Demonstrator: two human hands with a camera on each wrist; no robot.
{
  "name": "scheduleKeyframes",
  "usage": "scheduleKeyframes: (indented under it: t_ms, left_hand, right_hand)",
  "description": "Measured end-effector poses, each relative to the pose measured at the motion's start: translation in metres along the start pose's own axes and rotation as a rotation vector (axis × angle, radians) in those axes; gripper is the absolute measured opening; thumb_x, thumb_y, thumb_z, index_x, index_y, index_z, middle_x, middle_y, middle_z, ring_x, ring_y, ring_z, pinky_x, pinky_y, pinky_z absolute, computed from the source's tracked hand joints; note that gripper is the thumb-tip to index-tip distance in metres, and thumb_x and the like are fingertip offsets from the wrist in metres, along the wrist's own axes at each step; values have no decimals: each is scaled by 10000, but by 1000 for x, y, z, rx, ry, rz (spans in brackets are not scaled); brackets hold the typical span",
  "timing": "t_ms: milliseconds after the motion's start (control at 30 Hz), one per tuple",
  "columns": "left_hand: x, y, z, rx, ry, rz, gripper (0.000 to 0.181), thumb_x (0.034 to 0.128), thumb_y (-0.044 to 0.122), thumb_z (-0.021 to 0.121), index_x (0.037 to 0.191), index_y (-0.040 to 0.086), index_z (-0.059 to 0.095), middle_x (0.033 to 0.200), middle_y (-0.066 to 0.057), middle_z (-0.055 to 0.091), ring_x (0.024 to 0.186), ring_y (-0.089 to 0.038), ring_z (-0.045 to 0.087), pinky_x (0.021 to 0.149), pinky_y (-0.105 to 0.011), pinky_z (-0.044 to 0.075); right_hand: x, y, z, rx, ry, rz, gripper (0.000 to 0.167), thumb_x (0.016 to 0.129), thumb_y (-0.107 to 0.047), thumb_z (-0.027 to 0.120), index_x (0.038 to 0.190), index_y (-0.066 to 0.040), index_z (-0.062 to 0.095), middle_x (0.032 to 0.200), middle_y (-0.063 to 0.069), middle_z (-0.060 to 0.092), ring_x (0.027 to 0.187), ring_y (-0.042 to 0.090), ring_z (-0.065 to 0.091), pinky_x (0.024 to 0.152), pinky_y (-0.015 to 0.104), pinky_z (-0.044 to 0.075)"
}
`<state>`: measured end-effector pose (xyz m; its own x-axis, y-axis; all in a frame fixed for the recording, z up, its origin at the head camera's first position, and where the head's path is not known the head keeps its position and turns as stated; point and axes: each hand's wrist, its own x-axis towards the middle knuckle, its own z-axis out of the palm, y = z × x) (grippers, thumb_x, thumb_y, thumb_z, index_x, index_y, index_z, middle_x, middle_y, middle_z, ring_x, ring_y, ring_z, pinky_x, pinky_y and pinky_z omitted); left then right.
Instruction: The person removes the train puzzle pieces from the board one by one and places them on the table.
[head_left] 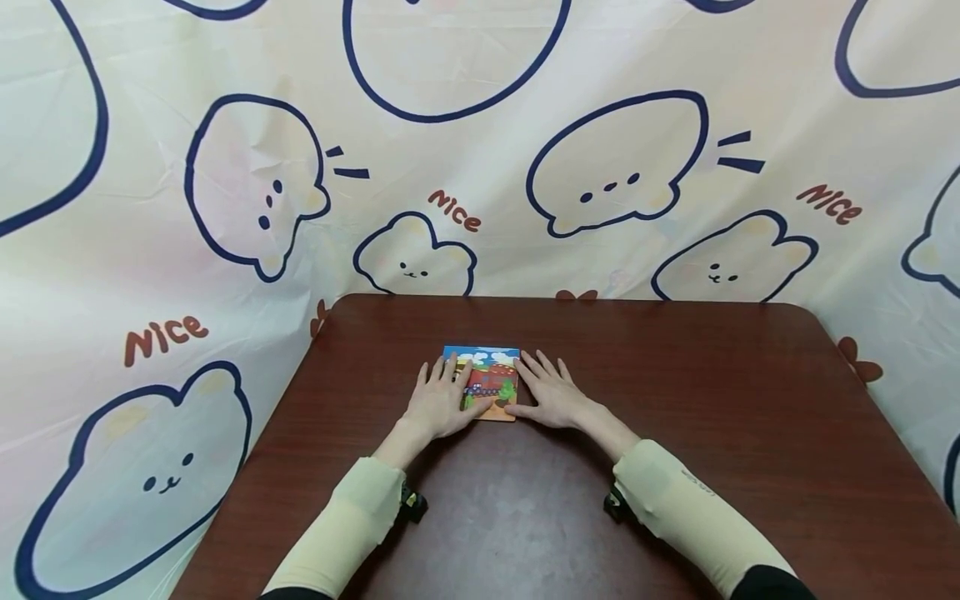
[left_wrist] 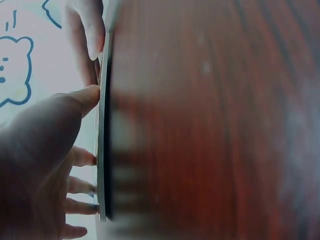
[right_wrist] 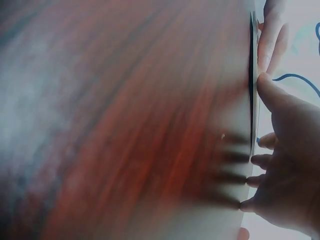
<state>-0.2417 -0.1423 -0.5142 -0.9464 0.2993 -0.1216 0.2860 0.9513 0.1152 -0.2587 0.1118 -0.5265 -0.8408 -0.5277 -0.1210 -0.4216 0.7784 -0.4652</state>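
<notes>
A small, thin picture board point(head_left: 492, 385) lies flat on the brown table point(head_left: 675, 375), printed with blue sky, white clouds, a red building and green plants. My left hand point(head_left: 441, 402) rests over its left side with fingers spread, partly covering the picture. At the right edge, my right hand point(head_left: 557, 395) touches the board with fingers extended and thumb near the lower corner. Both wrist views show the board edge-on: its thin edge point(left_wrist: 103, 130) runs beside the left thumb and fingertips, and its other edge point(right_wrist: 254, 95) meets the right thumb.
Behind the table hangs a pale cloth point(head_left: 495, 167) with blue-outlined bear figures and the word "Nice". Dark wrist devices point(head_left: 412, 502) sit under the light sleeves point(head_left: 341, 521). The table's back edge point(head_left: 637, 302) runs along the cloth.
</notes>
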Motion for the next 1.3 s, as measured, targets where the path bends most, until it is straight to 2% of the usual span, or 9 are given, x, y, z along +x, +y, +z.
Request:
scheduleKeyframes:
  t_ms: [200,433,667,867,1000,1300]
  left_hand:
    - [-3,1,0,3,-3,33,928,1054,765,490,1738,151,357,1806,-230,294,1688,-429,300,1380,-635,235]
    - [-9,-7,-3,-43,43,73,885,1040,733,565,1692,143,458,1776,-206,379,1662,-411,364,1387,-590,253]
    - [-10,-16,2,-117,20,90,911,1039,709,585,1725,144,388,1827,-168,278,1717,-351,257,1409,-584,187]
    - [-12,-19,4,-204,8,135,901,1038,674,627,1733,160,373,1845,-153,231,1729,-329,222,1411,-583,180]
    - [-11,-19,7,-218,7,164,916,1040,678,620,1743,161,345,1850,-147,218,1732,-325,214,1412,-581,175]
    - [-7,-17,11,-227,49,233,896,1050,624,641,1735,124,355,1843,-134,250,1726,-317,237,1400,-595,208]
  right_hand:
    - [-3,6,4,24,17,-46,1069,1017,-737,620,1746,-41,264,1857,195,129,1728,470,60,1340,785,31]
    - [-7,8,0,7,3,-57,1028,1033,-668,654,1749,-46,258,1859,182,129,1734,442,76,1360,750,43]
    - [-15,14,-3,-18,6,-37,1017,1021,-635,694,1750,-65,271,1860,164,144,1736,427,98,1360,749,71]
    - [-20,19,-7,-23,17,-39,1024,1013,-635,704,1748,-64,276,1856,163,167,1737,419,109,1356,755,76]
    - [-24,22,-8,-15,16,-33,1028,1011,-628,711,1748,-60,274,1855,165,173,1735,424,113,1353,761,72]
    - [-35,28,-11,-42,40,-14,1007,1018,-620,714,1741,-58,297,1851,154,199,1731,419,151,1347,769,101]
